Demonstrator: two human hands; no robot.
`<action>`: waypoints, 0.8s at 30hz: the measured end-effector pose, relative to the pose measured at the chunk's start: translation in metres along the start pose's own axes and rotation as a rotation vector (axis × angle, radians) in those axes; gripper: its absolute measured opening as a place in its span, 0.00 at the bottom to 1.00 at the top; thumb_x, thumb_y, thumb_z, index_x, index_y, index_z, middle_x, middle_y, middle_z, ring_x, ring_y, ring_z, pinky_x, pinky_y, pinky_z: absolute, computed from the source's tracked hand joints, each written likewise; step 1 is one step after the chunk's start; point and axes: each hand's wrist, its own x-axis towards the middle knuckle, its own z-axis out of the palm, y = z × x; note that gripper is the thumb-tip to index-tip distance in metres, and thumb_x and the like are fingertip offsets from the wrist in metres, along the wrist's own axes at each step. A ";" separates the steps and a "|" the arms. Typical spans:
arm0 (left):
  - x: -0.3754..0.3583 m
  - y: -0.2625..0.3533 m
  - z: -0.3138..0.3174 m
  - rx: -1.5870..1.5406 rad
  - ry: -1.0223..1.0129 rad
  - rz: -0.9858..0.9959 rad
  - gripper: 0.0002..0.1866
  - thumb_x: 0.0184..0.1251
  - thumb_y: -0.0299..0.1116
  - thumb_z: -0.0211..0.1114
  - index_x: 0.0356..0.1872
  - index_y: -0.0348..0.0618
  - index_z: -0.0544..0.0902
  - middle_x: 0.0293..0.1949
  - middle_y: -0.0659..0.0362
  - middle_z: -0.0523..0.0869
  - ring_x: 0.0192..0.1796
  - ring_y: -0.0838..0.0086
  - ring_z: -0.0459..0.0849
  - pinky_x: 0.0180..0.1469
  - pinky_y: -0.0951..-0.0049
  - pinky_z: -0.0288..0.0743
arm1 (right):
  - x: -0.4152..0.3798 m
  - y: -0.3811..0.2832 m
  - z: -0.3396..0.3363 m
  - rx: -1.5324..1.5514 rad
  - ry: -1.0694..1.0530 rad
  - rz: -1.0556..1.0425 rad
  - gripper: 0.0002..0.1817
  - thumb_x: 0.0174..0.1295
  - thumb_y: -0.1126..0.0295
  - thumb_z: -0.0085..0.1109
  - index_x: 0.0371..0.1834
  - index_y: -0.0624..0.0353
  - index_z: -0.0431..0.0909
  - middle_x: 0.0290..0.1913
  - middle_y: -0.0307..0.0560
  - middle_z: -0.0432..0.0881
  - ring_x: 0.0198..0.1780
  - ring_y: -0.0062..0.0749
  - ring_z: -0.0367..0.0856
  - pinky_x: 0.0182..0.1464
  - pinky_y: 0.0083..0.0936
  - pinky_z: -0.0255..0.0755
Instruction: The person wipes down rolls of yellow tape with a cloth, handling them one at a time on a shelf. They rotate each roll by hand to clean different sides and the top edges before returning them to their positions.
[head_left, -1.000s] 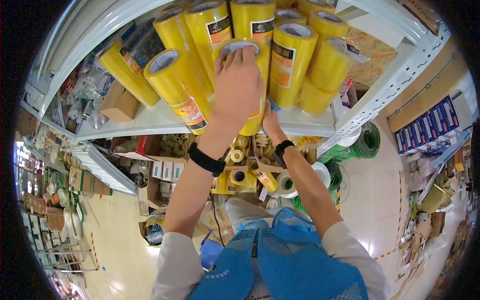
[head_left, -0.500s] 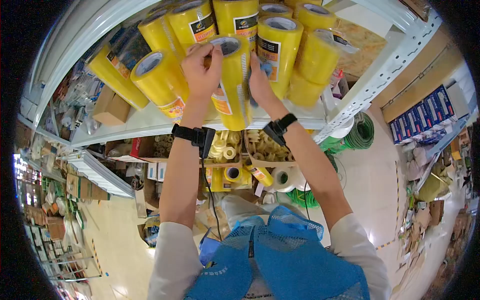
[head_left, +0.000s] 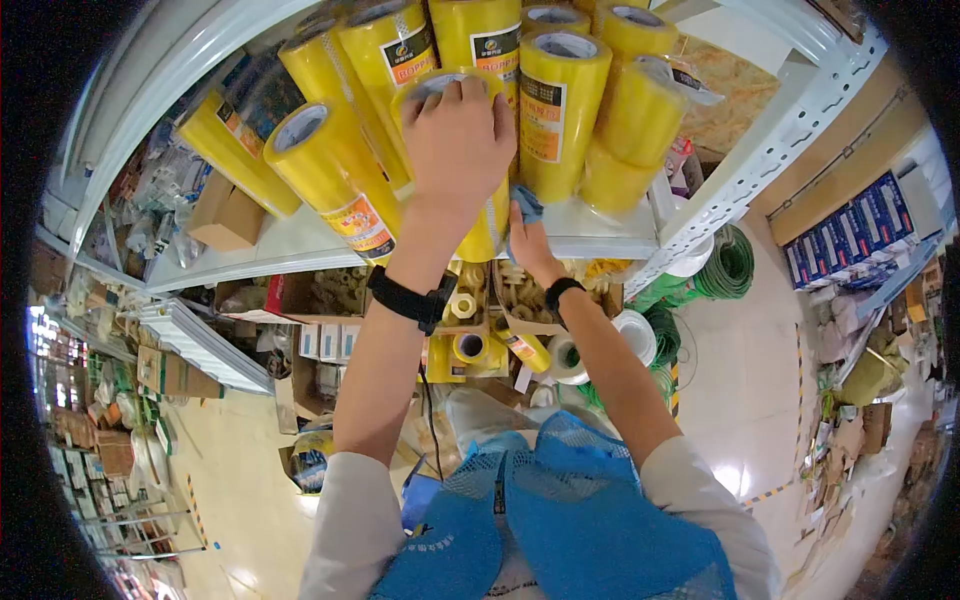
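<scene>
Overhead, both hands, left hand (head_left: 455, 140) and right hand (head_left: 527, 240), clamp a yellow tape stack (head_left: 480, 235), its long axis upright, core end facing up.

one head-worn fisheye view, looking forward and down, close to the shelf (head_left: 300, 245).

Bare left hand (head_left: 455, 150) and right hand (head_left: 527, 250), forearms uncovered. Pale white long sleeves (head_left: 345, 520) pushed up past the elbows. Black wristband (head_left: 405, 298) with a small boxy module on the left wrist, thin black cable (head_left: 428, 410) trailing down from it. Matching black strap (head_left: 560, 293) on the right wrist. Bright blue mesh vest (head_left: 570, 520) with faint white lettering over the chest.
</scene>
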 end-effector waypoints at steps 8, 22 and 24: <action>0.001 -0.030 0.008 -0.331 0.084 -0.075 0.14 0.63 0.44 0.65 0.25 0.44 0.82 0.24 0.59 0.85 0.25 0.60 0.84 0.35 0.64 0.77 | 0.015 -0.022 0.004 0.073 -0.008 0.193 0.38 0.76 0.41 0.32 0.62 0.70 0.69 0.54 0.68 0.80 0.60 0.60 0.73 0.65 0.41 0.62; -0.003 -0.010 -0.012 -0.001 -0.092 0.083 0.12 0.67 0.40 0.62 0.34 0.40 0.81 0.30 0.49 0.86 0.35 0.54 0.85 0.47 0.57 0.75 | 0.093 -0.030 0.007 0.270 -0.052 -0.135 0.29 0.77 0.59 0.36 0.76 0.63 0.50 0.64 0.68 0.72 0.61 0.59 0.74 0.66 0.43 0.66; -0.003 0.002 -0.008 0.097 -0.128 0.056 0.14 0.64 0.43 0.64 0.35 0.41 0.80 0.29 0.48 0.86 0.35 0.53 0.85 0.50 0.56 0.76 | 0.069 0.031 0.020 -0.046 0.007 -0.221 0.29 0.77 0.61 0.36 0.77 0.61 0.50 0.65 0.69 0.71 0.61 0.62 0.74 0.64 0.46 0.68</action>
